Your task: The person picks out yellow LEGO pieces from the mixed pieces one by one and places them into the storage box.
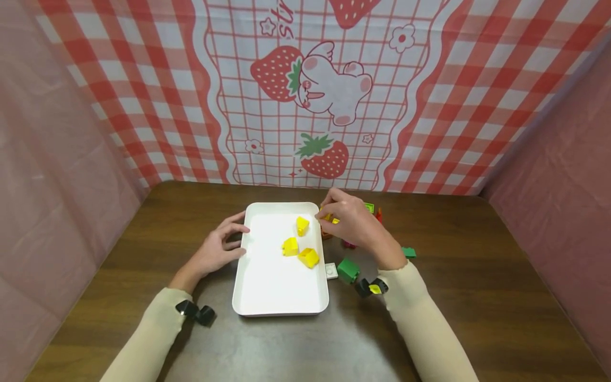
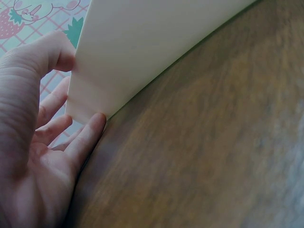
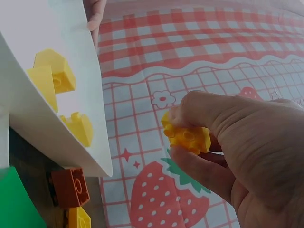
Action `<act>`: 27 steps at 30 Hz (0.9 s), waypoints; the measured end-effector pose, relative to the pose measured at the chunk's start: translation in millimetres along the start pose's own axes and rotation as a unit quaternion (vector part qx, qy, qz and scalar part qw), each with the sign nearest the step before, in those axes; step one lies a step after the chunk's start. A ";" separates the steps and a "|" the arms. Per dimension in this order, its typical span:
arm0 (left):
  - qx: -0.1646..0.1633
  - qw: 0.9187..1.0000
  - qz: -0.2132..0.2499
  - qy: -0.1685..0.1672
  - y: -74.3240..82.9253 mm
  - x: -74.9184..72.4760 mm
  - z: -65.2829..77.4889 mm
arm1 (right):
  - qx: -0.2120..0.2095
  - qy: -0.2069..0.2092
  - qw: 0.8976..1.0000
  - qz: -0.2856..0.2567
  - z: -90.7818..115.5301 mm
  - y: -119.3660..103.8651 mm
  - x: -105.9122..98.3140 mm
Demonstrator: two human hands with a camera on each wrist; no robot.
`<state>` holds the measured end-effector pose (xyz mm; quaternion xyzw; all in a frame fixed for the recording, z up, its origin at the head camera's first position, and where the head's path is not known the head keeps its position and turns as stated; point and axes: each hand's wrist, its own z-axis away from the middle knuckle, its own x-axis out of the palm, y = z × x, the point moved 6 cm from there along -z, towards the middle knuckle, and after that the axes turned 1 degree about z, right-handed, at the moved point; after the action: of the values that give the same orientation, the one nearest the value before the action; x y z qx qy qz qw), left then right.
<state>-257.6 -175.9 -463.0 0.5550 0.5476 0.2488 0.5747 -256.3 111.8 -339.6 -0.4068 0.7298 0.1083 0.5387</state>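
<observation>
A white tray (image 1: 260, 297) lies on the table with three yellow toy bricks (image 1: 290, 247) in its right half. My left hand (image 1: 219, 248) rests at the tray's left side; in the left wrist view its fingertips touch the rim and outer wall. Beyond the tray's upper right corner, my right hand (image 1: 350, 218) pinches another yellow toy brick (image 3: 189, 137) between thumb and fingers. The right wrist view shows its studs, while the hand covers most of it in the head view.
Right of the tray lie a white brick (image 1: 331, 271), a larger green brick (image 1: 348, 270) and a flat green piece (image 1: 408, 252). A brown brick (image 3: 70, 187) and a yellow one (image 3: 79, 219) sit beside the tray wall. A lime-green brick (image 1: 369, 207) shows behind my right hand.
</observation>
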 end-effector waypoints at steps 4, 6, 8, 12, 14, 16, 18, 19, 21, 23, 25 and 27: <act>-0.001 1.000 -0.002 0.000 1.2 0.0 -0.7 | 0.006 -0.014 1.000 -0.006 -2.0 -2.8 4.0; -0.002 1.000 0.000 0.001 2.3 0.1 -0.8 | 0.003 -0.018 1.000 -0.007 -3.0 -5.2 5.8; -0.004 1.000 0.002 0.001 3.5 0.2 -0.6 | -0.004 -0.020 1.000 -0.005 -3.9 -8.0 7.4; -0.005 1.000 0.000 0.000 3.8 0.9 -0.7 | -0.018 -0.026 0.999 -0.001 -5.1 -13.1 12.0; -0.004 1.000 -0.003 -0.001 3.0 1.1 -0.9 | -0.019 -0.033 0.999 -0.001 -5.3 -14.8 14.9; -0.003 1.000 -0.006 -0.002 2.2 1.4 -1.1 | -0.019 -0.039 0.999 -0.003 -5.8 -16.4 17.8; -0.003 1.000 -0.007 -0.001 1.9 1.4 -1.2 | -0.019 -0.039 0.999 -0.006 -6.8 -18.3 19.8; -0.003 1.000 -0.006 -0.001 2.5 1.3 -1.0 | -0.018 -0.040 0.999 -0.006 -7.5 -19.3 20.7; -0.002 1.000 -0.006 0.000 3.0 1.2 -0.8 | -0.017 -0.042 0.999 -0.004 -8.9 -21.4 23.0; -0.003 1.000 -0.006 0.001 3.4 0.9 -0.3 | -0.018 -0.047 0.999 -0.006 -10.4 -24.1 25.4; -0.002 1.000 -0.007 0.001 3.4 0.8 0.0 | -0.021 -0.055 0.998 -0.006 -12.0 -27.3 27.7; -0.001 1.000 -0.008 0.001 2.8 0.5 0.2 | -0.029 -0.058 0.998 -0.011 -13.8 -30.9 29.3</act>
<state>-256.4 -174.8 -460.7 0.5492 0.5527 0.2455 0.5767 -246.6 69.7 -351.1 -0.4228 0.6894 0.1470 0.5696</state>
